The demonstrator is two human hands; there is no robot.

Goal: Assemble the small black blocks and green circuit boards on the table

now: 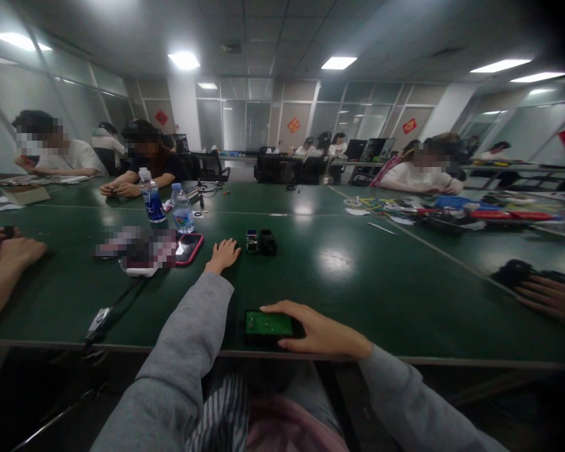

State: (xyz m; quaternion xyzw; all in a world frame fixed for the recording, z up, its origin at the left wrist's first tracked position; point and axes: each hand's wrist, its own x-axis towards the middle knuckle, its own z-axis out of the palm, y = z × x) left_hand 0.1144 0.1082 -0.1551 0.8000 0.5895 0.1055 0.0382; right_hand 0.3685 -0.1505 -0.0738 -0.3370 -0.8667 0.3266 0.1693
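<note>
A black case with a green circuit board point(269, 324) in it lies on the table close to the front edge. My right hand point(317, 329) grips its right end, thumb and fingers along its near and far sides. My left hand point(223, 254) rests farther forward with its fingers apart, and nothing shows in it. Just right of those fingers stand a small silver and dark block point(252, 241) and a black boxy part point(267, 242). What these two small pieces are, I cannot make out.
On the green table point(367, 301), a pink-edged phone point(189, 248), a blue-labelled bottle point(152, 198) and a clear bottle point(182, 210) stand left. Tangled wires point(381, 206) and a pen point(381, 229) lie right. Co-workers' hands show at both sides and across the table.
</note>
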